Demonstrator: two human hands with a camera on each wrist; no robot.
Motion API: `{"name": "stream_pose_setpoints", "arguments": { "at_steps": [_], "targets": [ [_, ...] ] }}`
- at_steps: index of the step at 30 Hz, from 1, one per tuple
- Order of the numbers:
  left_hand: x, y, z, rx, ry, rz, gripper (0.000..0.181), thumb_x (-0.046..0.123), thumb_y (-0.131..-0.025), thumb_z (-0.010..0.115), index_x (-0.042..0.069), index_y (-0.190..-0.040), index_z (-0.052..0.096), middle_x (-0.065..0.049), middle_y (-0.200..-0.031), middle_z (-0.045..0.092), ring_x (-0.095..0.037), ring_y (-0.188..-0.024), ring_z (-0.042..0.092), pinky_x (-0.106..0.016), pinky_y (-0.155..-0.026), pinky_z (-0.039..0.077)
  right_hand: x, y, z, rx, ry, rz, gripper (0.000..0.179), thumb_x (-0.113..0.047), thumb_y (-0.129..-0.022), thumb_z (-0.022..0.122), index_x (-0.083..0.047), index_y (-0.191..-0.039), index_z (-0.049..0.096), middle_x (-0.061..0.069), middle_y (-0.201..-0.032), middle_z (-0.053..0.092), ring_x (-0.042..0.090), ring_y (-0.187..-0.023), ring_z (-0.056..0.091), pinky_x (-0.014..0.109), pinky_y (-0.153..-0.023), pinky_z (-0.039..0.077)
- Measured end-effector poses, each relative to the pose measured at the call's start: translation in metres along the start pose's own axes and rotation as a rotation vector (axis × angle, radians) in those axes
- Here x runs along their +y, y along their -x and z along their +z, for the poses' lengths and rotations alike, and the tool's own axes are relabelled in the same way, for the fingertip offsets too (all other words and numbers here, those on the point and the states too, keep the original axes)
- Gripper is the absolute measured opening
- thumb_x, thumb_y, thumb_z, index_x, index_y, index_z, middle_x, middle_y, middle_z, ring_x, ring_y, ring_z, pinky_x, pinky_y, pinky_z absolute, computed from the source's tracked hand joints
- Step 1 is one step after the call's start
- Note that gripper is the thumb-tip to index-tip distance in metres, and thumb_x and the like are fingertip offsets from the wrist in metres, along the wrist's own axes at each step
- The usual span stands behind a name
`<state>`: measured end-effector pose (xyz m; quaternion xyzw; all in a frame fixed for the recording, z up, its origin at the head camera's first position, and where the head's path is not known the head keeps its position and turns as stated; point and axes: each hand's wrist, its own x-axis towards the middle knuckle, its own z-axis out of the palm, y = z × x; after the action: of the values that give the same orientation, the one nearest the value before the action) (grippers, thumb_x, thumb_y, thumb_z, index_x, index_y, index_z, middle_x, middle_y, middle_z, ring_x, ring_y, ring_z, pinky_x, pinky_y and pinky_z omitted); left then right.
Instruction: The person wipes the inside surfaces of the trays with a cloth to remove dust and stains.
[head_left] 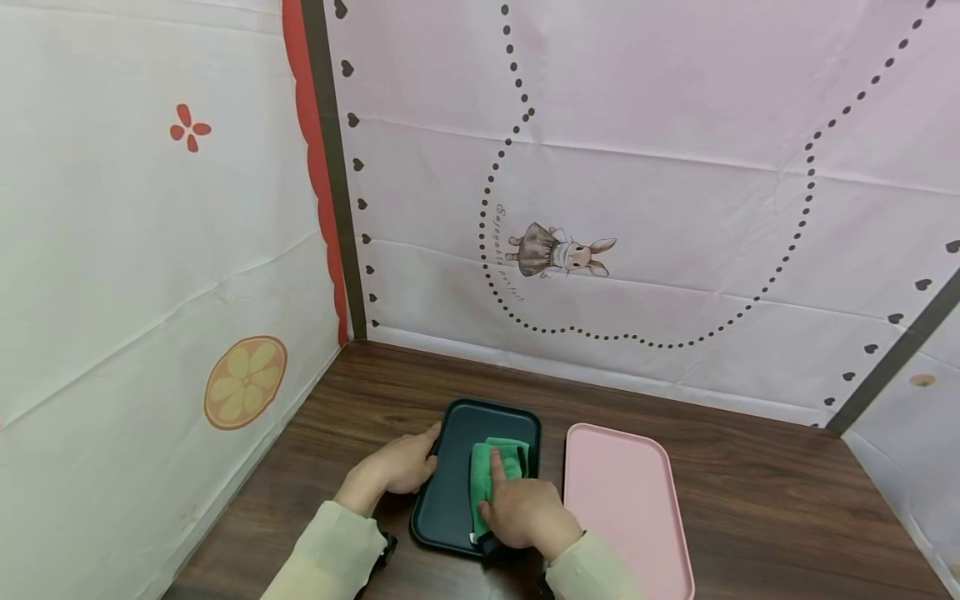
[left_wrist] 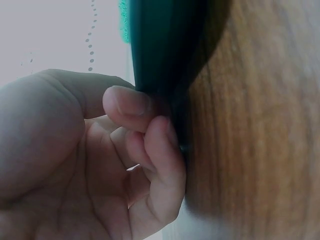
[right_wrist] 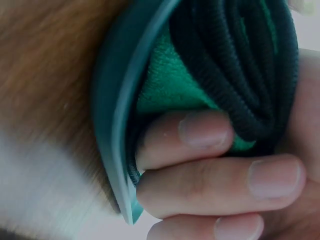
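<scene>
A dark teal tray (head_left: 452,492) lies on the wooden table, with a folded green cloth (head_left: 482,483) on its right half. Black edging borders the layered folds of the cloth (right_wrist: 167,82) in the right wrist view. My right hand (head_left: 525,510) grips the cloth over the tray, index finger stretched along it and the other fingers (right_wrist: 220,180) curled in at its side. At the tray's left edge, my left hand (head_left: 401,464) holds the rim; the left wrist view shows its thumb and bent fingers (left_wrist: 165,155) against the tray's side (left_wrist: 162,45).
A pink tray (head_left: 622,500) lies to the right of the teal one, a narrow gap between them. Printed white cloth walls (head_left: 637,208) enclose the table (head_left: 780,500) at the back and sides.
</scene>
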<state>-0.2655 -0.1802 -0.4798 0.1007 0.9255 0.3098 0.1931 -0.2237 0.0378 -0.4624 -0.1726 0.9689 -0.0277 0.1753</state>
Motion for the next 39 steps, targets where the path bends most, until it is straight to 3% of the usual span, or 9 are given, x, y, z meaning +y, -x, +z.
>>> {"name": "stream_pose_setpoints", "arguments": {
  "at_steps": [13,28,39],
  "targets": [
    [0.003,0.002,0.000,0.008,-0.002,0.003,0.064,0.014,-0.108,0.049,0.005,-0.165,0.021,-0.007,-0.059,0.061,-0.016,-0.046,0.047,-0.031,-0.053,0.042,-0.011,-0.002,0.001,-0.016,0.013,0.013,0.079,-0.053,-0.106,0.050,-0.015,-0.168,0.018,0.003,-0.055,0.059,0.017,-0.045,0.047,0.036,-0.046,0.041],
    [0.001,0.001,0.001,0.019,-0.022,-0.004,0.064,0.015,-0.108,0.050,0.003,-0.165,0.023,-0.007,-0.061,0.062,-0.017,-0.050,0.053,-0.032,-0.055,0.044,-0.022,-0.003,0.003,0.001,0.053,0.023,0.079,-0.054,-0.106,0.049,-0.013,-0.167,0.021,0.004,-0.055,0.057,0.018,-0.049,0.054,0.038,-0.052,0.049],
    [0.001,0.002,0.002,0.010,-0.011,-0.005,0.064,0.014,-0.109,0.048,0.003,-0.165,0.021,-0.007,-0.060,0.062,-0.016,-0.047,0.050,-0.032,-0.055,0.044,-0.031,-0.007,0.004,-0.006,0.065,0.036,0.079,-0.055,-0.106,0.047,-0.013,-0.167,0.018,0.004,-0.054,0.058,0.019,-0.047,0.056,0.039,-0.051,0.050]
  ]
}}
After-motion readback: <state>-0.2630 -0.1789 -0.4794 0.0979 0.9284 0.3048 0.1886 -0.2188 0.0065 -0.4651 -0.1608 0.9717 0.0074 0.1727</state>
